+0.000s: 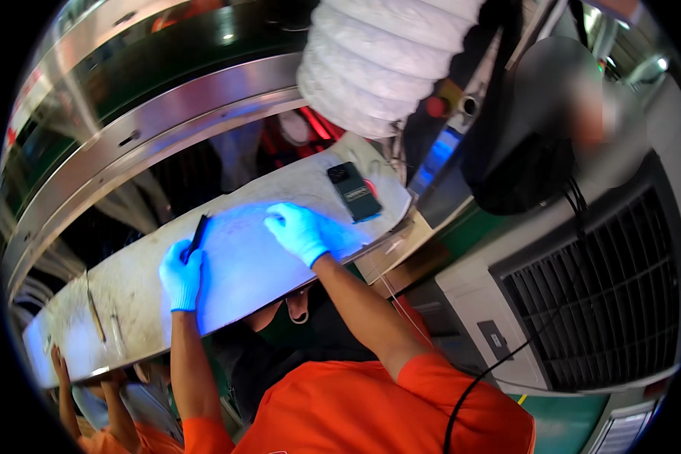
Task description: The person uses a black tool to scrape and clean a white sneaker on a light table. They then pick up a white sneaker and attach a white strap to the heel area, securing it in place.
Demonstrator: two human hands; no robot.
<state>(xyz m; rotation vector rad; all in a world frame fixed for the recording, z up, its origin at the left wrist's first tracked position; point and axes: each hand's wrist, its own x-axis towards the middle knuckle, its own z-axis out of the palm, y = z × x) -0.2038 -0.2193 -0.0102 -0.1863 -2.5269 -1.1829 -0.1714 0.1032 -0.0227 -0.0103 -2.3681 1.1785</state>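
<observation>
1. In the head view, a black bar (200,231) is clamped by its near end between the thumb and fingers of the left hand (180,276); its far end is projected beyond the grip, above the blue-lit table (238,261).
2. The right hand (296,233) is held over the table, fingers curled; whether anything is pinched cannot be told.
3. Near it, rightward, a phone (354,193) is laid, untouched.
</observation>
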